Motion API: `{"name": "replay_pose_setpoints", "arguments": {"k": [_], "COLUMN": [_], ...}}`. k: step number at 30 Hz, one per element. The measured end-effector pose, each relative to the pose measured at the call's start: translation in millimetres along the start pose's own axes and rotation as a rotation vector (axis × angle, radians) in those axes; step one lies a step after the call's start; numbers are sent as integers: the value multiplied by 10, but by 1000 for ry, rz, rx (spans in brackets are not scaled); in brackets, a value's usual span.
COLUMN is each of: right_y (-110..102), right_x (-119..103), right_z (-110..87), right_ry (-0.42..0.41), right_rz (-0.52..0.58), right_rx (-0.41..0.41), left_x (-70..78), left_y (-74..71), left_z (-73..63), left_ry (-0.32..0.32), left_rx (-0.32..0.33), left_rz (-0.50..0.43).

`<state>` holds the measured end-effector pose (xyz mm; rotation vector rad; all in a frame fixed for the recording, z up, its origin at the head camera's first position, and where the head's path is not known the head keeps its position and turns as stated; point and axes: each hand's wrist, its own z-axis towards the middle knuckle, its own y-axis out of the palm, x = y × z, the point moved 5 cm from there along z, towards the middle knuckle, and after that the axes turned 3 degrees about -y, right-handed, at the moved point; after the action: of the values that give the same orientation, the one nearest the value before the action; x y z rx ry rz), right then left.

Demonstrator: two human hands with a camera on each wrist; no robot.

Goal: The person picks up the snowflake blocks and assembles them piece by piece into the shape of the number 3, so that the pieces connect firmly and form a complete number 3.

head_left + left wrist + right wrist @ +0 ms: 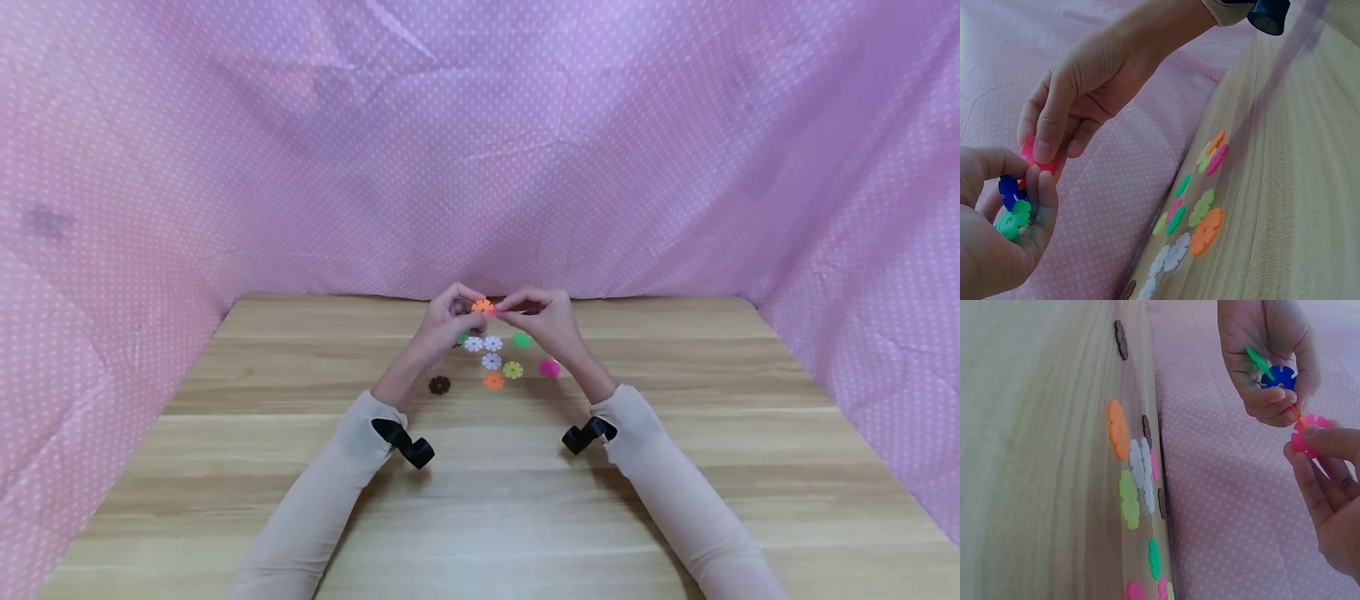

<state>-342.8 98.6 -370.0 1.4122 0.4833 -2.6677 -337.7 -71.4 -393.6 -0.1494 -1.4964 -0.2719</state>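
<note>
Above the far part of the table, both hands meet in the head view. My left hand (pixel 442 327) grips a short chain of notched plastic discs: a green disc (pixel 1012 220), a blue disc (pixel 1281 377) and an orange disc (pixel 482 307). Thumb and fingertips of my right hand (pixel 549 323) pinch a pink notched disc (pixel 1301 441). In the right wrist view, the pink disc's edge meets the orange disc, which is seen nearly edge-on there. Left fingers partly cover the blue and orange discs.
Loose flower-shaped discs lie on the wooden table (pixel 495 492) below the hands: white discs (pixel 491 361), an orange one (pixel 493 381), a yellow-green one (pixel 513 369), a brown one (pixel 439 385) and a magenta one (pixel 550 368). A pink dotted cloth (pixel 480 167) hangs behind.
</note>
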Motion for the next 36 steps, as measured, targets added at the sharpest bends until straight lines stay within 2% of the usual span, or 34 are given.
{"name": "replay_pose_setpoints", "arguments": {"k": [7, 13, 19, 30, 33, 36], "right_y": [-8, -14, -33, -120, -153, -172], "right_x": [-2, 3, 27, 82, 109, 153], "right_z": [39, 71, 46, 57, 43, 13], "right_ry": [50, 53, 110, 141, 176, 236], "right_rz": [-55, -73, -96, -125, -120, -113], "right_rx": [-24, -41, -57, -82, -114, -180], "left_x": [28, 34, 8, 44, 35, 13], "left_y": [-8, -20, -36, -136, -180, -214], "left_z": [9, 29, 16, 34, 40, 48], "left_ry": [-34, -59, -86, -55, -63, -76], "left_rx": [9, 25, 24, 25, 30, 33], "left_rz": [14, 10, 11, 9, 6, 0]}}
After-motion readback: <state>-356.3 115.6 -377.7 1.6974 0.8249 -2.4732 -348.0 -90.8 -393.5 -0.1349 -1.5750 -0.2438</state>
